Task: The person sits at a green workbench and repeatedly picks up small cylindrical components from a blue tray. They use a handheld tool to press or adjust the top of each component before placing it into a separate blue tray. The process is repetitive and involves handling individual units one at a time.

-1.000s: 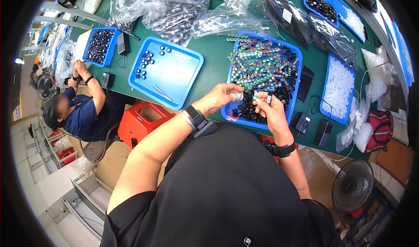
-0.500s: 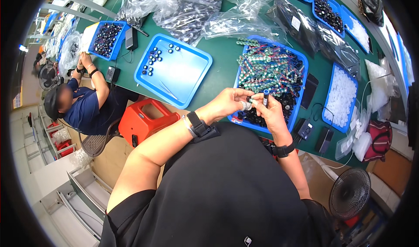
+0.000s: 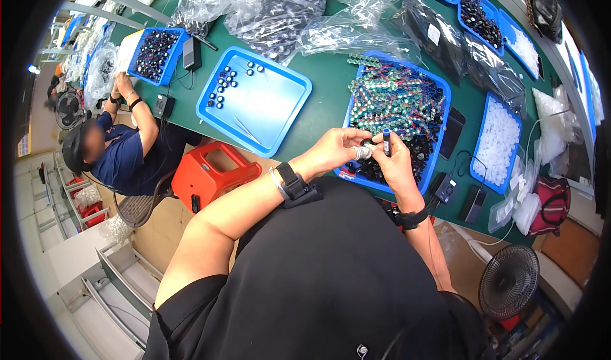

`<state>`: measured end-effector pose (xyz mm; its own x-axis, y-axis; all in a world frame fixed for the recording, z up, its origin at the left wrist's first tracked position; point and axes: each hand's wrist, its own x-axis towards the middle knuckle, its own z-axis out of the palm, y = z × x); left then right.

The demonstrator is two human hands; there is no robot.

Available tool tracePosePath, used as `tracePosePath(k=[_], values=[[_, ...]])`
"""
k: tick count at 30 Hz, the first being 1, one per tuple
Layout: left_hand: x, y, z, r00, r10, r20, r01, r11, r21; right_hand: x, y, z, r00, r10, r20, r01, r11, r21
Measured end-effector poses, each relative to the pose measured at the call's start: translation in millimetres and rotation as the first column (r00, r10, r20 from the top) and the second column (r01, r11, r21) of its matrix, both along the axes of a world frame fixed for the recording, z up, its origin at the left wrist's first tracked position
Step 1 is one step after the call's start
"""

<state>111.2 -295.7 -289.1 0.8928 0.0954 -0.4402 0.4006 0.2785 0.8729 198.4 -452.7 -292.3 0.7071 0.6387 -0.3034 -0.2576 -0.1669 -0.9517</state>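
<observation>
Over the near part of a blue tray, my two hands meet with fingertips close together. My left hand is closed around small pale, ring-like pieces, whose exact kind is hard to make out. A small dark round part shows between the fingertips of both hands. In my right hand a dark marker pen stands upright, gripped by the fingers, while the thumb reaches toward the small part. Beneath the hands the tray holds bundled greenish parts with red and blue wires and loose black round parts.
Left of the hands lies a shallow blue tray with several black round parts and tweezers. A blue tray of white pieces is at the right. Plastic bags cover the far side. A person sits left beside a red stool.
My hands stay together and shift only slightly. The fingers have moved a little around the small part, and the pen remains upright in my right hand.
</observation>
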Motion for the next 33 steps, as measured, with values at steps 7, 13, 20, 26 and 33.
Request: tracePosePath(k=[7, 13, 20, 26, 33], values=[[-4, 10, -2, 0.994, 0.07, -0.086, -0.082, 0.986, -0.144, -5, 8, 13, 0.997, 0.047, -0.063, -0.053, 0.994, -0.093], [-24, 31, -20, 0.942, 0.303, -0.142, -0.272, 0.941, 0.2, 1, -3, 0, 0.997, -0.062, -0.043, 0.06, 0.996, -0.059], [-48, 60, -42, 0.87, 0.453, -0.194, -0.455, 0.89, 0.04, 2, -14, -13, 0.994, -0.083, -0.074, 0.077, 0.993, -0.089], [-66, 107, -40, 0.811, 0.572, -0.123, -0.573, 0.819, 0.026, 9, -33, -31, 0.991, -0.099, 0.086, 0.12, 0.947, -0.298], [-93, 176, -57, 0.64, 0.754, 0.149, -0.737, 0.548, 0.396, 10, -54, -50, 0.921, -0.104, 0.377, 0.275, 0.858, -0.433]])
